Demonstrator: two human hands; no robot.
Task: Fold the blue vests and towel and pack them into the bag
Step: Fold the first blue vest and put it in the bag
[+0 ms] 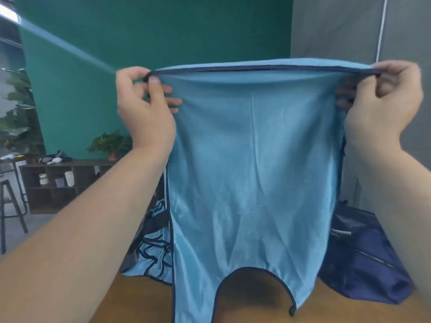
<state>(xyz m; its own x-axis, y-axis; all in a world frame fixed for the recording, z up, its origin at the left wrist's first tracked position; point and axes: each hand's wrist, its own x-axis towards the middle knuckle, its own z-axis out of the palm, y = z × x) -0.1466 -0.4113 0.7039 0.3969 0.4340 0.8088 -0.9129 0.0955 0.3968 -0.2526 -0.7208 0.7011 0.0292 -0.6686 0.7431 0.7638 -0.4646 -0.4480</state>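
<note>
Now logging blue vest (pixel 251 171) held aloft, spread between the two grips, hanging upside down with the neck cutout at the bottom. Recording left grip (pixel 144 106) as pinching one corner of the dark-trimmed hem, thumb on the near face, fingers curled behind the cloth. Recording right grip (pixel 384 101) likewise as pinching the opposite corner of the same hem, thumb tucked over the trim. Noting hem pulled taut from one grip to the other, cloth draped loosely below both. Spotting heap of further blue vests (pixel 151 257) well below left grip, crumpled on wooden bench (pixel 254 299), partly hidden behind the hanging cloth. Spotting navy bag (pixel 356 259) well below right grip, slumped on the same bench; cannot tell whether its mouth stands open. Marking green wall (pixel 140 31) beyond both grips; low shelf (pixel 65 187), potted plant (pixel 109 142) and stool (pixel 5 184) far off to the left of left grip.
</note>
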